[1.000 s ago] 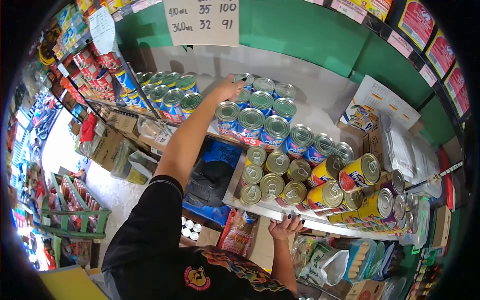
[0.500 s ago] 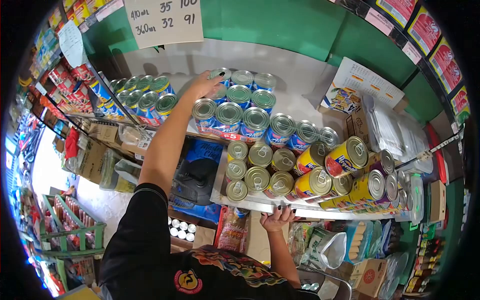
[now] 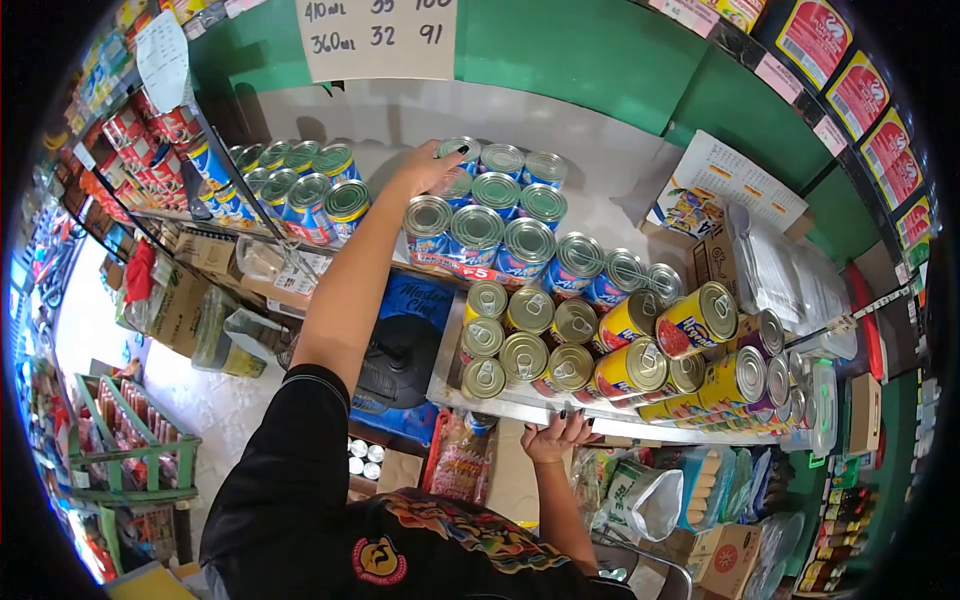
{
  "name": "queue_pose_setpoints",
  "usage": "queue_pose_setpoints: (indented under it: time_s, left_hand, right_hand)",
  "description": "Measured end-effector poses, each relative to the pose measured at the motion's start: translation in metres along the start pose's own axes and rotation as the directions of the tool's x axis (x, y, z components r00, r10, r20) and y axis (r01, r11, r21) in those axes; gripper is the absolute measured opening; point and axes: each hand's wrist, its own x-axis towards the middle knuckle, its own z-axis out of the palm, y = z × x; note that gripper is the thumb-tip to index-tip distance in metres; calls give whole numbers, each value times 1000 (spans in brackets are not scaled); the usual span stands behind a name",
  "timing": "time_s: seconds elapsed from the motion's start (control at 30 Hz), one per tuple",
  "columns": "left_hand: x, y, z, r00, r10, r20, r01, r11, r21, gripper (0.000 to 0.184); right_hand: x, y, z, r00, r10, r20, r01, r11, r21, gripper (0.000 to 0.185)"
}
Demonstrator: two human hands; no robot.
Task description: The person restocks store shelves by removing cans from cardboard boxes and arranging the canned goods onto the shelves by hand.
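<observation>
Head view: reaches with left hand (image 3: 437, 167) to back-left blue-labelled can (image 3: 466, 143) at far corner of block of like cans (image 3: 476, 228); fingertips at lid, cannot tell grip wide or narrow, with palm hidden. Rests right hand (image 3: 557, 437) on white front edge of shelf (image 3: 640, 427) beneath yellow-labelled cans (image 3: 632, 368); cannot tell grip, with underside unseen. Handwritten card (image 3: 380, 42) cut off at top. Compared with half a second ago, keeps both hands on same spots, with cans farther right in view.
</observation>
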Motion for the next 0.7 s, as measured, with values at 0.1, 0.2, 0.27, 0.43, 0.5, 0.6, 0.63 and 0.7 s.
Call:
queue_pose_setpoints:
  time_s: [0.1,0.2,0.27,0.43,0.5,0.6,0.63,0.7]
  left_hand:
    - [-3,8,2,1000,-19,24,18,999,33,52]
    - [-15,20,-8,998,35,61,-48,975,215,60]
    - [-29,46,-12,996,76,56,-91,918,385,71]
    - [6,9,4,987,139,-83,-80,867,492,97]
    - [8,2,3,984,176,-26,-148,892,427,85]
    - [-24,21,-3,981,133,143,-130,991,-25,63]
    - [-30,30,-4,986,141,94,-145,988,43,57]
    - [-40,42,-1,987,159,0,-156,972,174,46]
  right_hand:
    - [4,1,-2,1000,-6,-5,6,999,-34,61]
    - [5,1,-1,1000,-13,-7,12,999,-32,61]
    - [5,2,-3,1000,-16,6,16,998,-58,61]
    - [7,-1,-6,998,52,23,-52,999,0,57]
    - [10,-1,-6,998,51,24,-50,999,-3,57]
    - [9,-4,-2,998,64,13,-64,998,-5,58]
    - [9,-4,-2,998,56,9,-56,998,-4,58]
    - [8,-4,-3,999,45,15,-45,999,-5,58]
